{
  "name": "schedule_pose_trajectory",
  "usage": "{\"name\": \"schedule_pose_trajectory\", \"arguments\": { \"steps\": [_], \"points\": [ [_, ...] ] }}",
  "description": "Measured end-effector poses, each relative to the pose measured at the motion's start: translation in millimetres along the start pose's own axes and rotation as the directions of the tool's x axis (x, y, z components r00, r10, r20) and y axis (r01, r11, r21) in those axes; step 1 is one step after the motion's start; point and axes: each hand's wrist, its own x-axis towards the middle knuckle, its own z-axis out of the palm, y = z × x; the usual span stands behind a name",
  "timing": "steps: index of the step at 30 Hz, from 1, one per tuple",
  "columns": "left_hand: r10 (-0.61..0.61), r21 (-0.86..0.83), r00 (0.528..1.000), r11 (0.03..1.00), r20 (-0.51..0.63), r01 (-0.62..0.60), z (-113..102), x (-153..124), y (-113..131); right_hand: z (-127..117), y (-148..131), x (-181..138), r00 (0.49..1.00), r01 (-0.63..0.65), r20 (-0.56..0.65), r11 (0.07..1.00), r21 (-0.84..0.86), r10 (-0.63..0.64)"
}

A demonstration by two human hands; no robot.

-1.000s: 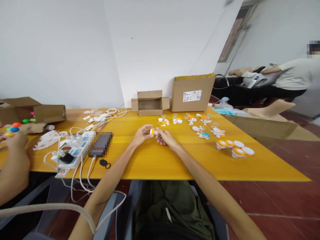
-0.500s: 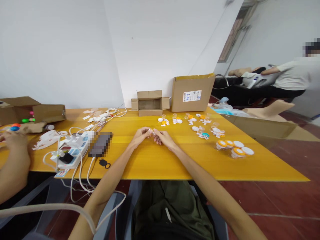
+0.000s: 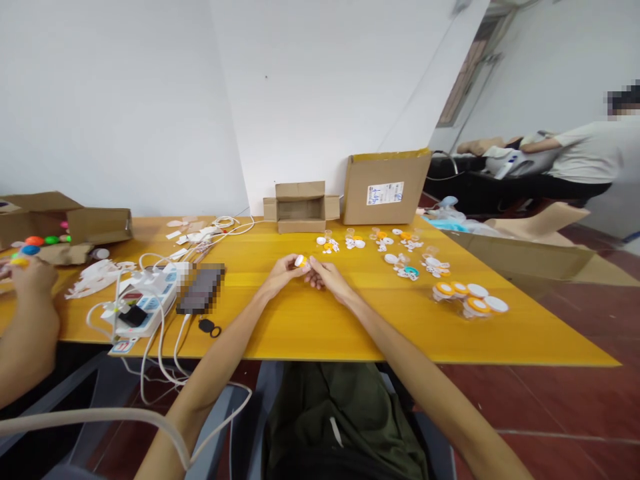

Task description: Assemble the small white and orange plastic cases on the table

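A small round orange-and-white piece (image 3: 301, 261) is held over the middle of the table, its face tilted toward me. My left hand (image 3: 283, 272) is closed on it from the left. From the right, my right hand (image 3: 325, 276) pinches its lower edge with thumb and fingers, and the other fingers curl below. Something pale or clear shows under the piece, partly hidden by the fingers. Nearest to my right hand lie loose sets of parts: white discs (image 3: 321, 241), clear cups (image 3: 350, 233) and a teal ring piece (image 3: 411, 272).
Several orange- and white-topped round units (image 3: 479, 305) stand at the right. An open small carton (image 3: 300, 215) and a large cardboard box (image 3: 385, 190) stand at the back. Left are a power strip (image 3: 153, 303), a phone (image 3: 201, 289), cables and a co-worker's hand (image 3: 34, 277) holding colourful pieces.
The piece between my hands has turned so its orange-and-white face now shows; before, only a whitish bit was visible. At the far left, the co-worker's hand has shifted and colourful pieces show in it.
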Motion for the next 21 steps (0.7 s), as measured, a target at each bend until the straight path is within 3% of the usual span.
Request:
{"name": "schedule_pose_trajectory", "arguments": {
  "steps": [9,13,16,21],
  "points": [
    [0.012,-0.036,0.999,0.999,-0.043,-0.014,-1,0,-1,-2,5,3,0.995,0.079,0.075,0.981,-0.176,-0.066],
    [0.02,0.028,0.995,0.999,-0.094,-0.017,-4,3,-5,-14,7,6,0.981,0.179,-0.017,0.932,-0.314,-0.194],
    [0.004,0.074,0.998,0.997,-0.06,0.0,-4,5,-9,-18,7,6,0.942,0.266,-0.105,0.9,-0.346,-0.319],
    [0.02,0.094,1.0,0.995,-0.007,-0.019,-2,8,-13,-14,6,4,0.916,0.356,-0.056,0.87,-0.34,-0.397]
  ]
}}
